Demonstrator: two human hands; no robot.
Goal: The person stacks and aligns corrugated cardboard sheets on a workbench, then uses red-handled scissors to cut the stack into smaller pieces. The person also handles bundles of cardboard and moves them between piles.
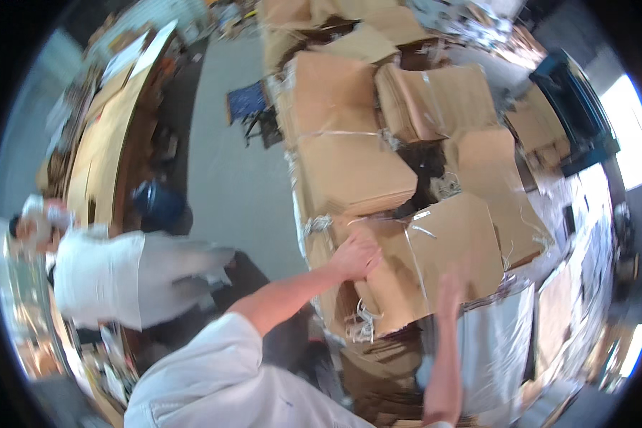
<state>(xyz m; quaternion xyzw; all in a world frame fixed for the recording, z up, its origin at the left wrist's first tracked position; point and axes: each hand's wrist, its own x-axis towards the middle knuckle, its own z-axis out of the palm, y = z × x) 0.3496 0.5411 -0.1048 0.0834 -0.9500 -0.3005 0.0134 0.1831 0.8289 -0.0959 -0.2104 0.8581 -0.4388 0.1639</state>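
My left hand is closed over the left part of a bundle of flat brown sheets, paper or card; whether its fingers grip anything is hidden. Above the same bundle's front part is my right hand, its fingers smeared by motion. A thin white string runs across this bundle. Loose white strings hang in a tangle at its near left corner. Just beyond lies another tied brown bundle, with a white band across its middle.
More brown bundles cover the pile ahead and to the right. A dark green frame stands at far right. Across the grey aisle, a person in white is beside a long wooden table. A blue drum-like container and blue seat flank the aisle.
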